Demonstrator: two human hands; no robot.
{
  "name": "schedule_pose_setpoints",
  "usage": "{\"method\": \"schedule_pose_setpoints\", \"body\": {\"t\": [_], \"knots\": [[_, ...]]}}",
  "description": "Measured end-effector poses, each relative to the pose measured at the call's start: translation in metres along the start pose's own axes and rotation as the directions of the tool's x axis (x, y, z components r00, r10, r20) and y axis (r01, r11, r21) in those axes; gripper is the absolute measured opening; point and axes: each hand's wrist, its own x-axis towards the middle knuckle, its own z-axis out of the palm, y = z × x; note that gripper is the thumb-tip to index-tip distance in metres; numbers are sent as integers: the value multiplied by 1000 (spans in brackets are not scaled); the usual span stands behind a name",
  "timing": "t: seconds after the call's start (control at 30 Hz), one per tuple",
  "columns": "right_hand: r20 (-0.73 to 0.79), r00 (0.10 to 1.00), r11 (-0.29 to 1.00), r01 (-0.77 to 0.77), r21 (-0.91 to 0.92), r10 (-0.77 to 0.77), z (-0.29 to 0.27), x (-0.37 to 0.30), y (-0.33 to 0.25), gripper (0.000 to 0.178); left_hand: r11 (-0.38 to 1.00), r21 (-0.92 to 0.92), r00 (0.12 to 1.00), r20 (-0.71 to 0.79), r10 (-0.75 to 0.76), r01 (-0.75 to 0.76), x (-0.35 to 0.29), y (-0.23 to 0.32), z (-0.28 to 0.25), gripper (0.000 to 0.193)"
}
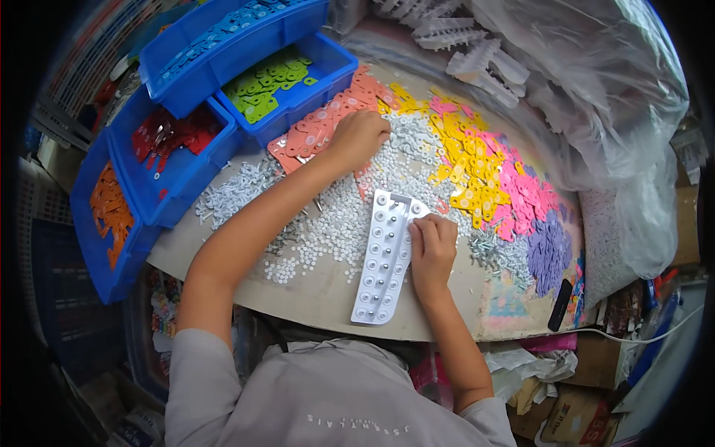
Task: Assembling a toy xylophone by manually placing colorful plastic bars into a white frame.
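Tray position: a white tray [388, 262] is lying on the worktop [320, 302] in front of the person, nearer the body than the left hand [361, 140] and slightly to its right.
Tray axis: its long side is running away from the body, the far end leaning a little rightward.
Nearer hand: the right hand [435, 249] is touching the tray's right edge towards the far end; its fingers are bending there, but I cannot tell whether they are gripping the rim or a small part.
Left hand state: its fingers are curling beside white ring-shaped pieces [414, 135]; the tips are hidden, so I cannot tell whether anything is being pinched.
Tray shape: round seats are lining both long sides, with small metallic tips standing along a sunken channel between.
Loose parts: smooth white discs [328, 229] are scattering like grains; shiny metal screws [500, 255] are heaping at the right.
Flat tabs: salmon [316, 127], yellow [471, 167], pink [525, 195] and purple pieces [550, 257] are overlapping in matte-looking piles.
Containers: glossy blue bins [309, 101] are standing at the left.
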Motion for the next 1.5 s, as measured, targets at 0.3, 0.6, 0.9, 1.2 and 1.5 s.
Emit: {"method": "schedule_pose_setpoints", "body": {"t": [0.3, 0.6, 0.9, 1.2, 1.5], "knots": [[-76, 997, 997, 6, 74, 0, -3, 11, 10, 8, 981, 124, 987, -31, 155, -150, 0, 0, 13, 8], [231, 958, 985, -175, 3, 169, 0, 95, 61, 4, 994, 88, 996, 72, 58, -64, 2, -2, 14, 10], [132, 991, 972, 57, -228, -27, 41, 117, 85, 8, 991, 82, 993, 53, -110, 106, 7, 9, 10, 14], [111, 994, 999, 28, -44, -23, 33, 110, 83, 4, 799, -557, 974, 127, -188, 227, -32, 47, -43, 10], [345, 930, 907, -249, 340, 126, -44, 32, 10, 10, 858, -510, 980, 193, 53, 54, -128, 71, -48, 9]]}}
